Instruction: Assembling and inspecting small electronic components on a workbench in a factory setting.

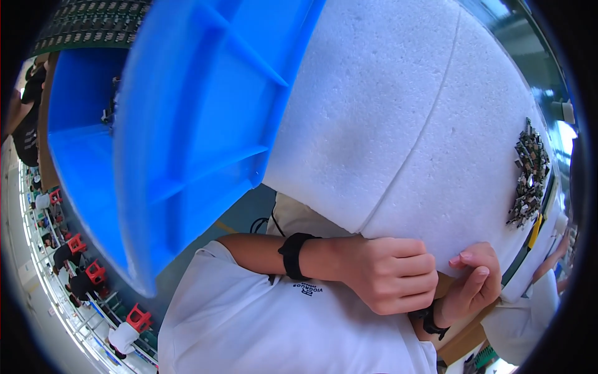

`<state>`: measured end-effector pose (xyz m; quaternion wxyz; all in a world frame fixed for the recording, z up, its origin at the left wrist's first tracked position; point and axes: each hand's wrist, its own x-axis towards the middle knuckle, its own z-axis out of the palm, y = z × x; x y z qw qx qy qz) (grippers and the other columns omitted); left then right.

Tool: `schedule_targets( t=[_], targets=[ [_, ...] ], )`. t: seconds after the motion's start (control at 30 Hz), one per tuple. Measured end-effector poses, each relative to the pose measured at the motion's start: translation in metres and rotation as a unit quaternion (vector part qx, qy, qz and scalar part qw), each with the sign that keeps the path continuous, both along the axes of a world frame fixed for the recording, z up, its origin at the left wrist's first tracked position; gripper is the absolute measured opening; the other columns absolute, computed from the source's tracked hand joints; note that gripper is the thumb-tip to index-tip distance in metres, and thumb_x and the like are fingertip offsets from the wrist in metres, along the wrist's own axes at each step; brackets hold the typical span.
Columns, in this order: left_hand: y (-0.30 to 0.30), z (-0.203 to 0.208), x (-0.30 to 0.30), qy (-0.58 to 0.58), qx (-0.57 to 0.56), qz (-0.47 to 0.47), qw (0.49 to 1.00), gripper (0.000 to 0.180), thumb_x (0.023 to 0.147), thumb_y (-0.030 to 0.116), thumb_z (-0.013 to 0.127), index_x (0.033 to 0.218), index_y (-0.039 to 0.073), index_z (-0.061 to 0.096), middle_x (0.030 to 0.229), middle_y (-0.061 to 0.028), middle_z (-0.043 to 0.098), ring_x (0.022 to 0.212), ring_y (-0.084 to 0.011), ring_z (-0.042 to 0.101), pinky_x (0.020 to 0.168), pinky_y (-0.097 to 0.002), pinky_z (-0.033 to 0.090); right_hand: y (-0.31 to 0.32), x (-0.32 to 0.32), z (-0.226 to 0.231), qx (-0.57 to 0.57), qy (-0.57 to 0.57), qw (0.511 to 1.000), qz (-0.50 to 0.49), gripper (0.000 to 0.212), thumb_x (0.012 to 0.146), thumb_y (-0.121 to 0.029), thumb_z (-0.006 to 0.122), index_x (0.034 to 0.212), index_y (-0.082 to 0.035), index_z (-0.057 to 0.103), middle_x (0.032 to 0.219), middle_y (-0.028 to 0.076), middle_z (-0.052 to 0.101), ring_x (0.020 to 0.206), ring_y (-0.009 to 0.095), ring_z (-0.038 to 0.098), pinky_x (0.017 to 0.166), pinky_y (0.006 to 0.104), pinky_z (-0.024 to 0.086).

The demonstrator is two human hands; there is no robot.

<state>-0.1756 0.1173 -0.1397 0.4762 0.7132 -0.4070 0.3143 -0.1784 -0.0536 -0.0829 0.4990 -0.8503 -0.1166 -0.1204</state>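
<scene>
The left hand (398, 274) is loosely fisted, contents hard to tell; the right hand (474, 282) half-curls, visibly empty. Both hover around the white foam sheet's (374, 112) near edge. A careless sweep could spill the small metal parts (529, 181) over its right edge.

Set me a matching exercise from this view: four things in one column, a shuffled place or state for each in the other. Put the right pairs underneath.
Things:
1. Left hand
2. White foam
3. Heap of small parts
4. Blue bin

Places and states:
A. Crossed by a long thin line
B. Ribbed, at the upper left of the view
C. Curled into a loose fist
D. Near the right rim of the view

Pairs: 1-C, 2-A, 3-D, 4-B
</scene>
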Motion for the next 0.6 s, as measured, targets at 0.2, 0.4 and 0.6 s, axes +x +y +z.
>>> schedule_targets(
  t=[0.2, 0.4, 0.6],
  targets=[
    [-0.002, -0.002, -0.002, 0.004, -0.018, -0.004, 1.0, 0.007, 0.071, 0.009, 0.061, 0.072, 0.004, 0.056, 0.075, -0.0049, 0.055, 0.069, -0.017, 0.056, 0.061, -0.0266, 0.045, -0.001, 0.0, -0.002, -0.02, -0.011, 1.0, -0.002, 0.036, 0.102, -0.028, 0.049, 0.083, -0.001, 0.063, 0.058, 0.006, 0.06, 0.052, 0.014, 0.05, 0.051, 0.0264, 0.035],
    [0.004, 0.004, -0.002, 0.022, -0.036, -0.031, 0.999, 0.015, 0.067, 0.012, 0.063, 0.072, 0.0, 0.055, 0.077, -0.008, 0.056, 0.072, -0.021, 0.057, 0.064, -0.0306, 0.047, 0.004, -0.001, 0.0, -0.026, -0.026, 0.999, -0.007, 0.033, 0.101, -0.026, 0.052, 0.084, -0.001, 0.064, 0.058, 0.006, 0.061, 0.051, 0.014, 0.051, 0.051, 0.0264, 0.036],
    [0.061, 0.034, 0.006, 0.03, -0.002, 0.054, 0.998, 0.003, 0.078, 0.006, 0.064, 0.079, 0.004, 0.066, 0.084, -0.0099, 0.068, 0.074, -0.0185, 0.064, 0.066, -0.0258, 0.052, 0.004, 0.003, -0.003, 0.007, -0.027, 0.999, 0.02, 0.028, 0.098, -0.022, 0.056, 0.083, -0.001, 0.066, 0.06, 0.006, 0.063, 0.051, 0.014, 0.053, 0.05, 0.0269, 0.038]
  ],
)
